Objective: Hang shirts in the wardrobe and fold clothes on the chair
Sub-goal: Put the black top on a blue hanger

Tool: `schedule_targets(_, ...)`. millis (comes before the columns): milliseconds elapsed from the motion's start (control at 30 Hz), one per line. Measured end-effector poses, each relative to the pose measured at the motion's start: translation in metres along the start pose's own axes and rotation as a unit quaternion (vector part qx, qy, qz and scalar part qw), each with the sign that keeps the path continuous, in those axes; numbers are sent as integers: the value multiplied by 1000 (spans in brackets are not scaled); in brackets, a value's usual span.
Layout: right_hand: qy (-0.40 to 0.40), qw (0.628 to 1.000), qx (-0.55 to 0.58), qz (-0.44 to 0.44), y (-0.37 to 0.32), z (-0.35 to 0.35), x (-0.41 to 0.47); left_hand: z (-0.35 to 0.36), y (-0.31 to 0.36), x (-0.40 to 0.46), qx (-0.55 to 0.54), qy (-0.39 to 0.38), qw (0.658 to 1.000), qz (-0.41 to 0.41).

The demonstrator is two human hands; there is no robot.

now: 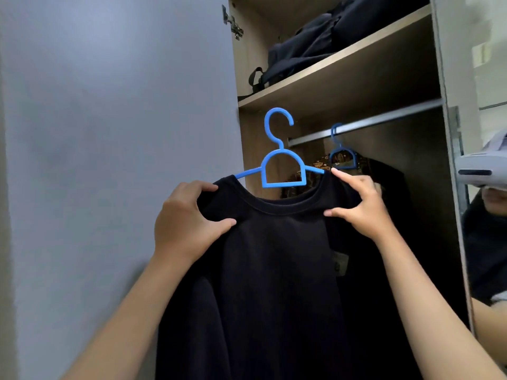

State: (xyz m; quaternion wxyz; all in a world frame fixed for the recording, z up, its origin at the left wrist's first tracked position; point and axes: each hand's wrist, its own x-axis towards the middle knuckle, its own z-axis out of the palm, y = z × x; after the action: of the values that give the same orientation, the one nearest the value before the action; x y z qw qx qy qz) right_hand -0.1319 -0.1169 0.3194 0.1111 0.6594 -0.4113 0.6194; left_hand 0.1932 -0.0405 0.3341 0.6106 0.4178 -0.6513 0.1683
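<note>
head view: black shirt (274, 256) on blue hanger (282, 160), held up before the wardrobe rail (384, 122). left hand (186, 215) and right hand (362, 204) each pinch a shoulder. step: hanging. next, likely: lift hook onto rail beside hung hanger (341, 152), its garment indistinct.

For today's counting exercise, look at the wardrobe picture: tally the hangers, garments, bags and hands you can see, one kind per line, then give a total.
Blue hangers: 2, one held, one on the rail
Garments: 2, the black shirt and a dark patterned garment hanging behind
Dark bags on the shelf: 2, and
Hands: 2, left hand, right hand
Total: 8
</note>
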Motion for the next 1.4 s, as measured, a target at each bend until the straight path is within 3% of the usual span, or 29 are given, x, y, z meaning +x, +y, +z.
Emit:
schedule_targets(233,56,997,-41,30,81,-5,46,109,-6,45,-46,-31,998,26)
schedule_targets(500,49,994,-77,58,161,-11,102,214,-14,103,-69,-79,993,55)
schedule_targets(800,53,992,-105,55,210,-20,151,279,-17,143,-106,-100,987,61)
schedule_targets(1100,68,994,-62,62,231,-44,174,323,9,173,-107,-92,982,126)
schedule_targets(1400,90,987,-44,123,263,-56,140,363,24,125,-72,-46,973,213)
